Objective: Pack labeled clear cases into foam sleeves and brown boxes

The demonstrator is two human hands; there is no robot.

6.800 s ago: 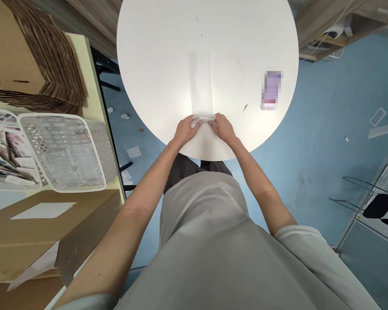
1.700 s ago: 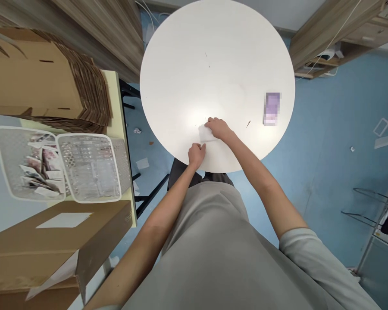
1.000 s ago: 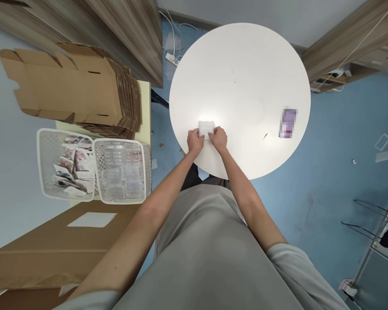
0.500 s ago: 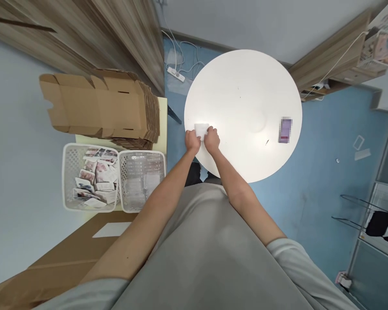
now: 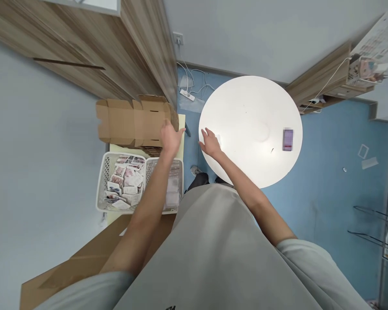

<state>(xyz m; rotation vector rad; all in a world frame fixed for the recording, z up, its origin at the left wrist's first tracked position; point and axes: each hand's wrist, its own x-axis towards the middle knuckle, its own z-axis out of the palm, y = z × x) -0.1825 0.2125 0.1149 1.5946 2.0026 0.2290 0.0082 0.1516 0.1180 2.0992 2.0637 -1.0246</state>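
Observation:
My left hand (image 5: 170, 138) is at the right end of the stacked flat cardboard boxes (image 5: 119, 120), its thumb stretched away from the fingers. It holds nothing that I can see; whether the fingertips touch the top box I cannot tell. Over the left side of the round white table (image 5: 245, 99) is my right hand (image 5: 210, 142), fingers spread and nothing in them. Beside it lies a small white piece (image 5: 218, 139), partly hidden by the hand and hard to make out against the tabletop.
Left of me, a white basket (image 5: 98, 185) holds printed packets. A second basket (image 5: 181, 189) with clear plastic packs is partly behind my left arm. A blurred purple object (image 5: 287, 140) lies on the table's right. A power strip (image 5: 187, 95) and cables are on the floor.
Both hands have let go of the small white piece. My left hand has moved left to the cardboard stack, while the right stays over the table with fingers spread. The view has turned left.

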